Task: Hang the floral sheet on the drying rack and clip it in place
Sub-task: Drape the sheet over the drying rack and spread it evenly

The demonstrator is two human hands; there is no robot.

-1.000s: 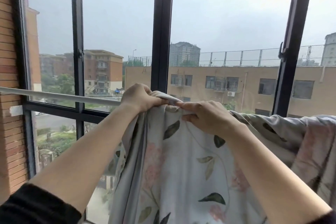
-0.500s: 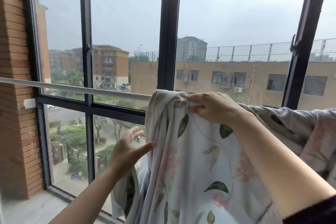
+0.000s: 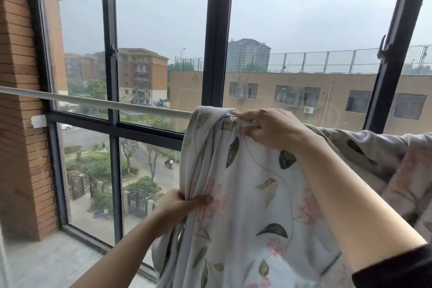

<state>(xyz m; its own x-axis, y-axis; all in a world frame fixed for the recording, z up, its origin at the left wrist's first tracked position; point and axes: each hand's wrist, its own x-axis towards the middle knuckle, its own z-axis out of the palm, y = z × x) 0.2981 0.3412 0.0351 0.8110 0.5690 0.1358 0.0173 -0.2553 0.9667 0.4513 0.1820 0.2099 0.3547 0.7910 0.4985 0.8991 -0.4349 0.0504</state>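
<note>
Head view: a brick wall (image 3: 21, 124) is seen at 9 o'clock, and in front of it a white drying rail (image 3: 93, 101) is run across the dark window frame (image 3: 217, 54) toward the centre. At 7 o'clock, a hanging fold of the floral sheet (image 3: 245, 194) is pinched between thumb and fingers of the left hand (image 3: 180, 206). The sheet is draped over the rail from the centre out to 3 o'clock. Just right of centre, its bunched top edge is gripped on the rail by the right hand (image 3: 268, 128), with fingers curled over the cloth.
</note>
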